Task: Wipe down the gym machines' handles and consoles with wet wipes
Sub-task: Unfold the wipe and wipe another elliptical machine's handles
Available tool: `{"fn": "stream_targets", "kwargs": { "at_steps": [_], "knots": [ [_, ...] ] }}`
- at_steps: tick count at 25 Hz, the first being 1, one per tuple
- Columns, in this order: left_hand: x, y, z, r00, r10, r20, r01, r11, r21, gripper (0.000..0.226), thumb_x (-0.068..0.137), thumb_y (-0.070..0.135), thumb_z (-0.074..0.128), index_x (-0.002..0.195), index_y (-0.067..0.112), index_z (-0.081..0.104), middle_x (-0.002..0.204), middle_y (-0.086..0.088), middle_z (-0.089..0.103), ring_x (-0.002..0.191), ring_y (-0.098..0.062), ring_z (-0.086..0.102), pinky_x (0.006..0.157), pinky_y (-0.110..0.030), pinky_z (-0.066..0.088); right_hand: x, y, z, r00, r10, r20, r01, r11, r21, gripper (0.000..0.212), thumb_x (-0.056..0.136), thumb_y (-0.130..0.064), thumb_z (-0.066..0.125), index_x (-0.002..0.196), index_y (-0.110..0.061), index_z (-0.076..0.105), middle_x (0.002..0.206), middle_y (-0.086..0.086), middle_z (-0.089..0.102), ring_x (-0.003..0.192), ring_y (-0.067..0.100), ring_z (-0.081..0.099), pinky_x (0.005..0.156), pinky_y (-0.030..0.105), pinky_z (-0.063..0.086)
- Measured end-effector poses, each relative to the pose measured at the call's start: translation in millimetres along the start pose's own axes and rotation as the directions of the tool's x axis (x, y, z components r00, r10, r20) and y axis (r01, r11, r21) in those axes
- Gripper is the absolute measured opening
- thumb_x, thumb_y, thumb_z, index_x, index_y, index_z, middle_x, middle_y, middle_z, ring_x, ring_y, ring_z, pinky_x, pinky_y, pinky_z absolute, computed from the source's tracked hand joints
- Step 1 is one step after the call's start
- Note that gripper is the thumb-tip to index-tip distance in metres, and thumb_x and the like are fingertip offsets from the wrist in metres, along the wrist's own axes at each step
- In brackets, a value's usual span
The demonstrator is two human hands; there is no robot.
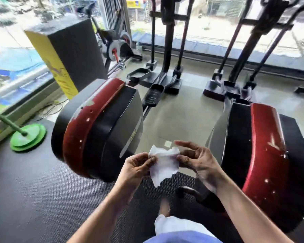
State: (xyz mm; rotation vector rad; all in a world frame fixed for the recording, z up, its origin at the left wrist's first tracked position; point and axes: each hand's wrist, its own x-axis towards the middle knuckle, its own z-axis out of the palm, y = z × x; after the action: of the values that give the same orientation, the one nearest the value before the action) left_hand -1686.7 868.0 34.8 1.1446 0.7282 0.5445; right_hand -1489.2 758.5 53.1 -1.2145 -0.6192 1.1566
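Both hands' fingers [152, 159] on wet wipe [163, 165], between red-and-black elliptical housings [98, 127].

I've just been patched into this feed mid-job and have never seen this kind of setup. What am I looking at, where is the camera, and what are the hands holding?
This is one camera worn on a person's head, looking forward and down. The left hand and right hand pinch a white wet wipe by its edges, spreading it between them. Either side stand two gym machines: the left machine and right machine, each with a red and black housing. A green mop rests on the floor at far left.
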Motion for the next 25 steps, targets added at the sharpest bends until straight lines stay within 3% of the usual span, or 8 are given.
{"fn": "stream_targets", "kwargs": {
  "at_steps": [3, 5, 9, 16, 20, 23, 25],
  "knots": [
    [60.9, 14.4, 13.5, 0.999, -0.014, 0.038, 0.012, 0.999, 0.036, 0.008, 0.093, 0.012, 0.070, 0.092, 0.006, 0.076, 0.084, -0.007, 0.073, 0.074, -0.014, 0.066, 0.067, -0.027, 0.056, 45.3, -16.5, -24.6, 0.997, -0.054, -0.055, 0.053, 0.998, -0.021, 0.048, 0.075, 0.003, 0.079, 0.121, -0.005, 0.069, 0.077, 0.006, 0.069, 0.071, 0.014, 0.067, 0.072, 0.022, 0.056],
    [105.6, 26.5, 23.5, 0.997, -0.004, 0.080, 0.000, 0.999, 0.053, 0.010, 0.090, 0.015, 0.073, 0.093, 0.006, 0.076, 0.085, -0.008, 0.073, 0.076, -0.017, 0.066, 0.069, -0.030, 0.057, 77.7, -33.4, -44.3, 0.991, -0.081, -0.104, 0.079, 0.997, -0.016, 0.048, 0.074, 0.003, 0.080, 0.121, -0.005, 0.069, 0.074, 0.002, 0.067, 0.071, 0.013, 0.066, 0.072, 0.020, 0.055],
    [178.7, 49.2, 40.1, 0.996, 0.014, 0.083, -0.020, 0.997, 0.069, 0.016, 0.091, 0.014, 0.072, 0.097, 0.001, 0.076, 0.087, -0.011, 0.075, 0.075, -0.018, 0.069, 0.066, -0.031, 0.058, 131.0, -61.2, -81.2, 0.984, -0.077, -0.163, 0.084, 0.996, 0.038, 0.050, 0.080, -0.001, 0.076, 0.129, -0.008, 0.066, 0.093, 0.014, 0.074, 0.088, 0.022, 0.072, 0.080, 0.029, 0.060],
    [317.5, 81.3, 60.0, 0.987, -0.022, 0.159, 0.007, 0.996, 0.091, 0.019, 0.089, 0.018, 0.069, 0.093, 0.000, 0.075, 0.078, -0.005, 0.073, 0.067, -0.014, 0.066, 0.060, -0.027, 0.056, 235.7, -87.1, -125.6, 0.954, -0.051, -0.296, 0.081, 0.993, 0.089, 0.047, 0.089, -0.001, 0.068, 0.135, -0.011, 0.060, 0.107, 0.017, 0.075, 0.096, 0.027, 0.072, 0.083, 0.038, 0.061],
    [412.8, 103.1, 63.2, 0.972, -0.058, 0.226, 0.025, 0.989, 0.146, 0.008, 0.085, 0.024, 0.078, 0.089, 0.017, 0.081, 0.085, -0.007, 0.076, 0.076, -0.018, 0.069, 0.067, -0.033, 0.060, 305.2, -111.5, -135.9, 0.979, 0.007, -0.203, -0.002, 1.000, 0.023, 0.063, 0.084, 0.003, 0.076, 0.138, -0.024, 0.057, 0.123, 0.009, 0.070, 0.101, 0.032, 0.072, 0.080, 0.044, 0.061],
    [483.5, 132.8, 63.1, 0.933, -0.081, 0.352, 0.018, 0.984, 0.179, 0.024, 0.081, 0.018, 0.085, 0.104, 0.019, 0.081, 0.096, -0.012, 0.078, 0.083, -0.019, 0.070, 0.073, -0.030, 0.057, 365.4, -139.0, -148.7, 0.948, -0.045, -0.315, 0.030, 0.998, -0.053, 0.067, 0.080, 0.007, 0.079, 0.135, -0.027, 0.060, 0.119, 0.010, 0.072, 0.105, 0.032, 0.071, 0.083, 0.040, 0.061],
    [529.4, 152.5, 70.6, 0.922, -0.063, 0.382, -0.016, 0.980, 0.200, 0.026, 0.076, 0.014, 0.082, 0.101, 0.022, 0.081, 0.095, -0.007, 0.078, 0.081, -0.017, 0.071, 0.073, -0.030, 0.056, 401.0, -161.9, -162.4, 0.918, -0.094, -0.386, 0.080, 0.995, -0.054, 0.069, 0.082, 0.010, 0.076, 0.138, -0.024, 0.056, 0.114, 0.012, 0.074, 0.103, 0.028, 0.072, 0.086, 0.036, 0.060]
  ]
}}
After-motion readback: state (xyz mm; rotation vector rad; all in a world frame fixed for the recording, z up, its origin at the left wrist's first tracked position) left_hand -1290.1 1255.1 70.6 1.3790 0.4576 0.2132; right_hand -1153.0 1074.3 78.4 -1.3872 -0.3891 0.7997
